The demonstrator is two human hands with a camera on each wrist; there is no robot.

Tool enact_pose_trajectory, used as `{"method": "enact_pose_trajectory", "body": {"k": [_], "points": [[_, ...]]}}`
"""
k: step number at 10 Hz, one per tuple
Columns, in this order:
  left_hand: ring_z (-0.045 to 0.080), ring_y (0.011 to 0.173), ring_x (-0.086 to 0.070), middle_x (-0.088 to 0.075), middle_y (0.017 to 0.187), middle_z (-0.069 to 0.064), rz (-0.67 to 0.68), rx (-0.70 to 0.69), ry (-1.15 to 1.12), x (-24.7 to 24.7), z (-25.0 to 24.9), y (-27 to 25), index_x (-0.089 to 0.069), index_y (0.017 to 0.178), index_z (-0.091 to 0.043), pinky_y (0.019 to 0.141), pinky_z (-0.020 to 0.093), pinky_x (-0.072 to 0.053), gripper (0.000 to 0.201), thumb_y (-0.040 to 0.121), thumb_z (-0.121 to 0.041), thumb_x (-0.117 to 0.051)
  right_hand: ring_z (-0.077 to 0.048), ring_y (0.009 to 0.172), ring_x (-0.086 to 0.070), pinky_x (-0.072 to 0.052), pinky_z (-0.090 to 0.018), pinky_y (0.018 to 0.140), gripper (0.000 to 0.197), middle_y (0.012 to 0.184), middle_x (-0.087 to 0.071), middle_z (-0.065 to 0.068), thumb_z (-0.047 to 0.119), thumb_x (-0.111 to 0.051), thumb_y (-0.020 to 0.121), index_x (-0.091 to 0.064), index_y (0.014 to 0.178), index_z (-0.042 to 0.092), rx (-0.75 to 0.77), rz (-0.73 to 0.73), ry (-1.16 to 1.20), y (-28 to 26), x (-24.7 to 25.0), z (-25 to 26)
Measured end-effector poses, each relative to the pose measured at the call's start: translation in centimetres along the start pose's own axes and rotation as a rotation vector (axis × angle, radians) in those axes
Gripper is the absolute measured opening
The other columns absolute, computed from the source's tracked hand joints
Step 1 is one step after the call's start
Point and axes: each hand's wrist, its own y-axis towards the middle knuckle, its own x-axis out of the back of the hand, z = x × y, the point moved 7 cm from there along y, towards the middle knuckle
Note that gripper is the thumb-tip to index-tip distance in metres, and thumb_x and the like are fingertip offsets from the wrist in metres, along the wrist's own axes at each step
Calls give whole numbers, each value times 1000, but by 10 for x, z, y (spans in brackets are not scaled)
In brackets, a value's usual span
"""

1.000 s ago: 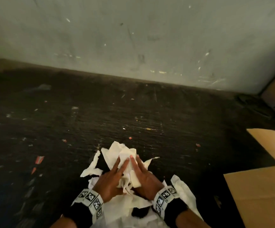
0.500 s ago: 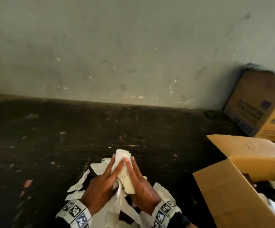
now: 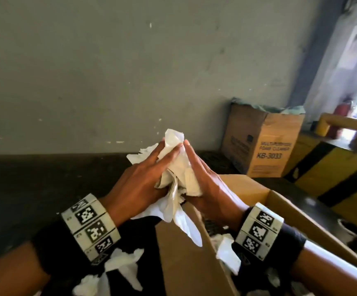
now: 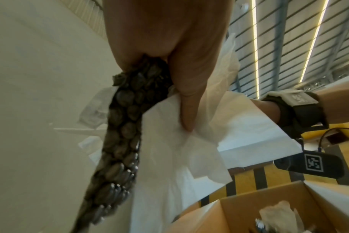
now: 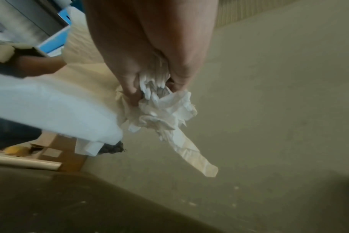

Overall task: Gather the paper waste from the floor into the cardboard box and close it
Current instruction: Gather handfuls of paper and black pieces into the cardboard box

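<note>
Paper wad (image 3: 174,167), on floor a second ago, was lifted, clamped between left hand (image 3: 140,180) and right hand (image 3: 207,184), toward cardboard box (image 3: 186,259) at 4 o'clock; drop pending.

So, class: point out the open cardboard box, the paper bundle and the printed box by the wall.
open cardboard box (image 3: 186,259): head view, near wall.
paper bundle (image 3: 174,159): head view, middle, between both hands.
printed box (image 3: 273,146): head view, lettered side.

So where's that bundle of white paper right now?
In the head view the paper bundle is centre frame, pressed between the left hand and right hand, above the open cardboard box's near-left edge.
</note>
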Motion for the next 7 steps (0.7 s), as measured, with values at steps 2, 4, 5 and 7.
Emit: {"method": "enact_pose_trajectory", "body": {"k": [2, 4, 5, 7], "points": [[26, 133, -37, -15, 157, -1, 27, -152, -179, -87, -118, 70, -16, 146, -35, 103, 38, -36, 82, 83, -20, -65, 6, 133, -32, -30, -10, 108, 98, 149, -32, 19, 15, -75, 78, -10, 147, 40, -262, -12, -11, -85, 94, -100], [20, 141, -26, -20, 156, 5, 448, -106, -233, -197, -158, 91, -6, 148, -30, 113, 36, -30, 100, 76, -35, -74, -13, 141, -28, -18, -3, 103, 101, 151, -27, 9, 31, -77, 77, -8, 151, 27, -581, 288, -130, -162, 103, -180], [18, 142, -17, -12, 157, -4, 915, -76, -107, -233, -167, 66, 0, 148, -34, 111, 31, -23, 99, 79, -37, -71, -18, 145, -19, -12, -26, 118, 125, 159, -16, -3, 37, -84, 63, 2, 152, 26, -650, 601, -184, -200, 87, -205], [19, 128, -41, -37, 146, 2, 931, -10, 173, -230, -149, 42, -24, 145, -27, 103, 34, -38, 77, 82, -56, -57, -22, 139, -34, -26, -27, 110, 88, 151, -36, -6, 15, -74, 81, -20, 151, 22, -703, 692, -181, -210, 95, -208]]}}
